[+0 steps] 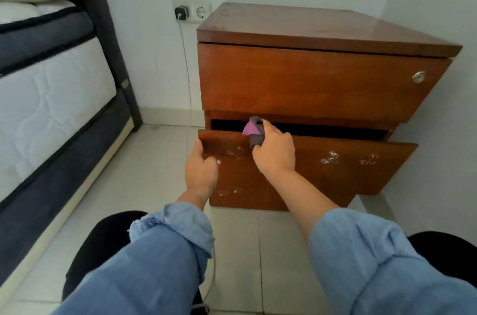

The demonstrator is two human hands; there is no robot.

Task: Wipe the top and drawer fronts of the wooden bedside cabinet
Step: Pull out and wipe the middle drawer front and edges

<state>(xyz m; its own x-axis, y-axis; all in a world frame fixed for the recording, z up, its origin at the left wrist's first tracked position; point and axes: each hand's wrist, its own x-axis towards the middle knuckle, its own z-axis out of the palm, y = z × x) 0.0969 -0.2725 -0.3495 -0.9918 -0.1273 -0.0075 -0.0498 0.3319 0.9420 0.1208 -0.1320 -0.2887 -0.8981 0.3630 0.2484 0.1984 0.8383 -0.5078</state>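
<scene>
Wooden bedside cabinet (322, 77) stands against the wall beside the bed (51, 82), lower drawer (309, 167) pulled open. Right hand (275, 152) grips a bunched purple-grey cloth (254, 131) at the drawer's top edge; left hand (201, 170) clasps its corner. White smudges remain on that front, suggesting wiping is unfinished.

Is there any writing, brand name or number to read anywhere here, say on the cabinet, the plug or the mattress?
None can be read.
Cabinet: no text; its lower drawer front bears only whitish sticker remnants.
Charger and wall socket: no legible marking.
Mattress: no label visible.
</scene>
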